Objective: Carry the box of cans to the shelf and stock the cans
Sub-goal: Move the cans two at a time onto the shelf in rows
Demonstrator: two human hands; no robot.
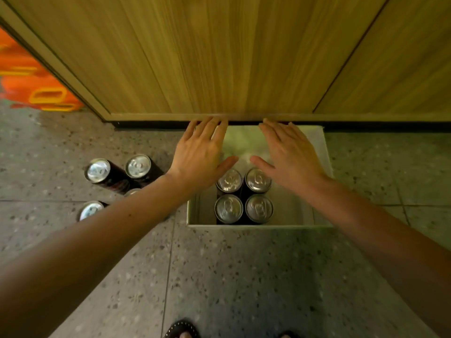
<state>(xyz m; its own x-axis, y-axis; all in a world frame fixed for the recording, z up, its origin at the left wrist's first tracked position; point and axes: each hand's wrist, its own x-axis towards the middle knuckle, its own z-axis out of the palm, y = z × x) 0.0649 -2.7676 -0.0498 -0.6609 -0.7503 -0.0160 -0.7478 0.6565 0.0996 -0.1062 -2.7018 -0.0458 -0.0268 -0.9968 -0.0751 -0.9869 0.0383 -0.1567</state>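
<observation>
No readable text is showing anywhere. The floor cans [107,178] at left are showing faint reddish print on their dark sides, too blurred to read. The boxed cans [229,208], in the near part of the box [317,145], are showing only plain silver tops with pull tabs; any stamping there is too small to tell. The orange panel [24,76] at far left is showing yellow shapes that may be lettering or a logo, but they are too blurred to make out.
</observation>
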